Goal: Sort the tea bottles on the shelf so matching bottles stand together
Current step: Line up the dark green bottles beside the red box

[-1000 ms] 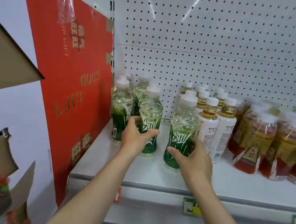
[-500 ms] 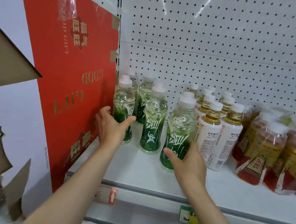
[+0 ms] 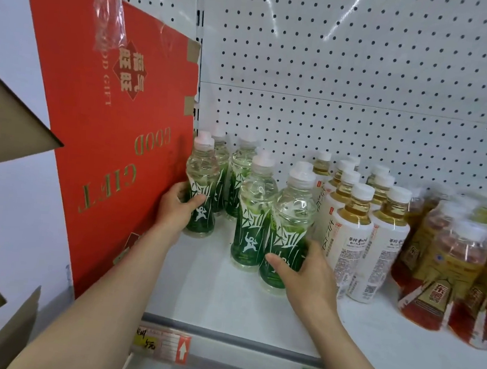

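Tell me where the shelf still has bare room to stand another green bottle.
Bare shelf runs along the front edge, ahead of the green bottles. A smaller patch lies between the leftmost green bottle, gripped by the left hand, and the front pair, one gripped by the right hand. Crowded: white-label bottles and shrink-wrapped packs rightward.
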`<state>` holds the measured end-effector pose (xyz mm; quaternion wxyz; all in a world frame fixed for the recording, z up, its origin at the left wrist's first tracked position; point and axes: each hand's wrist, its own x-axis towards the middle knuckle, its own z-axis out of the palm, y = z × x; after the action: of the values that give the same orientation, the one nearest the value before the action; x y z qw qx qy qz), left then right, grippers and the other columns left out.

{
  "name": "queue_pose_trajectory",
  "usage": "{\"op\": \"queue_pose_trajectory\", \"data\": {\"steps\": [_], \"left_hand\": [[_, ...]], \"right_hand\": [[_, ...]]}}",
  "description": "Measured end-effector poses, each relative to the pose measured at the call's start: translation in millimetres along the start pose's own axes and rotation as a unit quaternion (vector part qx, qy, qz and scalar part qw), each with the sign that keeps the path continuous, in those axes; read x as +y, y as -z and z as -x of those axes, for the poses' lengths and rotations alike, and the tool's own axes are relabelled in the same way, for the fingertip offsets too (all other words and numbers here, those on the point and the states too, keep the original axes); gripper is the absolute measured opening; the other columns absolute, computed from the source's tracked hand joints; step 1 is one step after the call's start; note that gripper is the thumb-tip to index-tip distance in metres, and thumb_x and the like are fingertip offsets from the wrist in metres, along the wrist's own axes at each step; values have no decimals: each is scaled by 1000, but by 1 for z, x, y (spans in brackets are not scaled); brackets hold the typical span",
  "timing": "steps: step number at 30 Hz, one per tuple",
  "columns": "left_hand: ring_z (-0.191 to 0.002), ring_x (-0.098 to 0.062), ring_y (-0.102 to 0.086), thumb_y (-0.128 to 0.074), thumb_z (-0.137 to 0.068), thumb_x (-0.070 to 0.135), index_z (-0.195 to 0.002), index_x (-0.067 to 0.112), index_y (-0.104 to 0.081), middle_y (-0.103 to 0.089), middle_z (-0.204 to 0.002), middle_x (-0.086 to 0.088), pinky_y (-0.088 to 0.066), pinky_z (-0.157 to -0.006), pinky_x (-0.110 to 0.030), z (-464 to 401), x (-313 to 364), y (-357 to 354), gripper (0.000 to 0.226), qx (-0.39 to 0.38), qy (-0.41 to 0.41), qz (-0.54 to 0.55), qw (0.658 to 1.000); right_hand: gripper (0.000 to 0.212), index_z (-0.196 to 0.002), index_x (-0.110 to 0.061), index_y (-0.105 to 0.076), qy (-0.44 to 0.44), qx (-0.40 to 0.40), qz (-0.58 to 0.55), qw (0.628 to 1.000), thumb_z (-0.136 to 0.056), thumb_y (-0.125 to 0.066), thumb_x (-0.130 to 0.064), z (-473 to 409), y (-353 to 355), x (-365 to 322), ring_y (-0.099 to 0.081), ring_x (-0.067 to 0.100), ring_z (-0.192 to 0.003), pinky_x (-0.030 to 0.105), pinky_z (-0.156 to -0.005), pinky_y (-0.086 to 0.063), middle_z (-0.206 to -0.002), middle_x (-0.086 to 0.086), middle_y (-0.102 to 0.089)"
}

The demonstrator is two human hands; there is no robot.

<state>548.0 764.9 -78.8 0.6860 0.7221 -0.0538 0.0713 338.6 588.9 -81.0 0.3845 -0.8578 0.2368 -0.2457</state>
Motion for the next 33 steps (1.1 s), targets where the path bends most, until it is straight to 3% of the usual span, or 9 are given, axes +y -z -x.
{"op": "queue_pose_trajectory", "data": {"steps": [3,8,15,18,21,23,26,30,33], "left_hand": [[-110,-19,-62,-72,-90,11,-137,14,-57,-66,-125,-2,-50,-101,-40,-6,-1,0,50,-25,5,10,1000],[-119,-25,-62,-71,-92,11,-139,11,-53,-63,-135,-11,-48,-107,-49,-11,-2,-4,50,-36,19,19,999],[-113,-19,-60,-65,-96,10,-142,10,-51,-61,-137,-12,-48,-100,-37,-10,0,-7,48,-47,14,15,999],[-121,-24,-60,-72,-92,21,-146,9,-45,-58,-141,-13,-48,-104,-40,2,7,-9,61,23,23,-7,999],[-122,-17,-57,-75,-88,33,-143,17,-46,-59,-135,-3,-47,-104,-37,45,20,-14,64,122,-80,-27,989],[-119,-8,-54,-77,-87,33,-143,22,-45,-57,-129,7,-45,-100,-28,76,28,-23,66,30,-125,-10,992],[-125,-9,-52,-84,-80,30,-150,22,-40,-55,-138,6,-45,-98,-23,88,22,-38,83,-155,-67,-13,985],[-130,-16,-53,-88,-75,28,-141,20,-50,-61,-137,3,-45,-110,-42,82,12,-49,76,-165,-37,-40,985],[-117,-15,-63,-86,-77,18,-131,15,-58,-69,-120,4,-53,-95,-30,83,12,-50,61,-146,-41,-16,988]], "right_hand": [[66,-136,-23,-49,3,-5,-2,1000,-82,-78,-49,-2,0,1,-60,22,-119,39,-92,-51,-129,-4,-66],[66,-136,-23,-48,6,-4,-9,1000,-83,-78,-47,-3,0,2,-59,21,-120,40,-93,-51,-130,-5,-65],[66,-135,-24,-49,7,-4,-10,1000,-82,-78,-49,-4,-1,5,-60,21,-120,39,-93,-51,-130,-4,-65],[68,-137,-25,-47,6,-7,-13,1000,-82,-78,-50,-4,-1,6,-58,21,-123,40,-96,-50,-132,-6,-64],[67,-136,-27,-46,6,-13,-18,1000,-82,-77,-52,-4,-2,8,-58,21,-123,40,-96,-50,-131,-7,-63],[68,-138,-28,-45,14,-13,-21,1000,-83,-76,-51,-3,-2,9,-57,21,-125,40,-98,-49,-133,-8,-62],[69,-143,-29,-43,27,-20,-40,999,-85,-77,-44,-2,-2,12,-55,19,-126,37,-100,-47,-133,-10,-60],[67,-145,-27,-43,30,-33,-62,997,-88,-77,-29,0,-1,15,-53,15,-126,35,-104,-45,-121,-19,-50],[66,-142,-26,-45,16,-28,-55,998,-86,-80,-30,-4,-2,12,-56,15,-122,37,-102,-47,-119,-16,-54]]}}
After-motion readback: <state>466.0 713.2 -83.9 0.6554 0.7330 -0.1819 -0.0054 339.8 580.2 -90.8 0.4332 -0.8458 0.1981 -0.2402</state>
